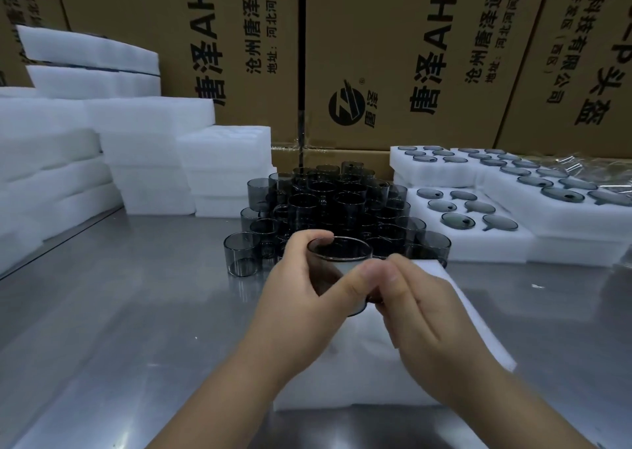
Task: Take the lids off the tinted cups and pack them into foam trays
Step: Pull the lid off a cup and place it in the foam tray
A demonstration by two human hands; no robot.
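My left hand grips a tinted cup from the left, thumb and fingers curled round its wall, above a white foam tray lying on the steel table. My right hand meets the cup's lower right side with its fingertips pinched together there; what they pinch is blurred. Behind the hands stands a stacked heap of tinted cups. On the right, foam trays hold several packed tinted pieces.
Stacks of white foam trays rise at the left and back left. Large cardboard boxes form a wall behind everything. The steel table stretches left of the hands. Clear plastic wrap lies at the far right.
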